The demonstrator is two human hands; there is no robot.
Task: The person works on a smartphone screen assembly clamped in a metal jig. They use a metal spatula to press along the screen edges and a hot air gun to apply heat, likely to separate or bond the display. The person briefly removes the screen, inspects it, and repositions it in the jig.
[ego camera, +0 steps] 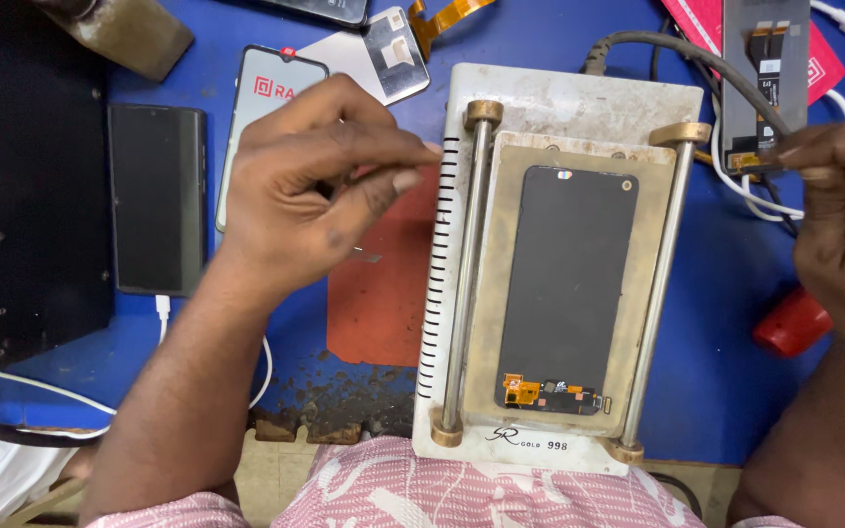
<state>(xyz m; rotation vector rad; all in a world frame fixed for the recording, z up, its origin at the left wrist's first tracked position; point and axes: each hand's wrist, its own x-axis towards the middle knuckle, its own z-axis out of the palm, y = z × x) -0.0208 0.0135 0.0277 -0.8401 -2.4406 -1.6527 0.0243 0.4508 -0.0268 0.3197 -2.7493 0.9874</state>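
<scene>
A dark phone display panel [564,284] lies face down on the tan plate of a white screen-separator machine [540,98], between its two metal rods. An orange flex connector sits at the panel's near end. My left hand [320,191] hovers left of the machine over a red mat [383,303], thumb and fingers pinched together. My right hand [843,215] is at the machine's right side, fingers also pinched near a black cable [696,61]. Anything held between the fingers is too thin to see.
A black phone [158,200] on a white charging cable lies at the left, and a white-framed phone [271,93] sits behind my left hand. Another display part [765,78] rests on a red packet at the back right. A red cylindrical object [789,323] lies under my right wrist.
</scene>
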